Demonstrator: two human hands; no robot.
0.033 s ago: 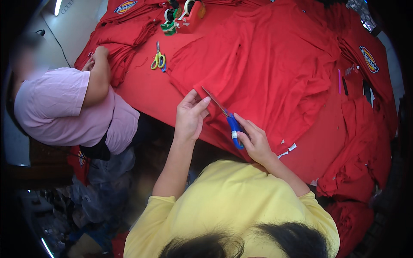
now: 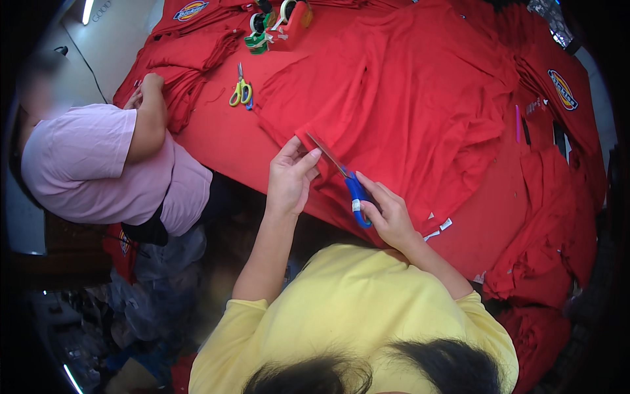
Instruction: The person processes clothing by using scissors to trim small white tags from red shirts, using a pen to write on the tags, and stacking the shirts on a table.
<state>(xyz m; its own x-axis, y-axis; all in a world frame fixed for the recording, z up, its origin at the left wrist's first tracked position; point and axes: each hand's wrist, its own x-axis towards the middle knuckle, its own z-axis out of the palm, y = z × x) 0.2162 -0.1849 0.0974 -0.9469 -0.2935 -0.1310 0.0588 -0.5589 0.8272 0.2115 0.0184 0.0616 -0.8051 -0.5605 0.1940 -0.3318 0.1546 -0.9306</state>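
Observation:
A large red garment (image 2: pixel 407 98) lies spread and wrinkled across the table before me. My left hand (image 2: pixel 293 176) pinches its near left edge between thumb and fingers. In my right hand (image 2: pixel 392 217) is a pair of blue-handled scissors (image 2: pixel 356 195), a pale label wrapped on one handle. The blades point up and left and look nearly closed, with their tips beside my left fingers at the cloth's edge. Whether any thread lies between the blades is too small to tell.
Yellow-handled scissors (image 2: pixel 241 90) lie on the red table (image 2: pixel 220 141), below tape dispensers (image 2: pixel 279 26). A co-worker in a pink shirt (image 2: pixel 92 161) stands at left by folded red garments (image 2: pixel 187 56). More red clothing (image 2: pixel 541 217), a pink pen (image 2: pixel 518 123) and white scraps (image 2: pixel 446 224) are at right.

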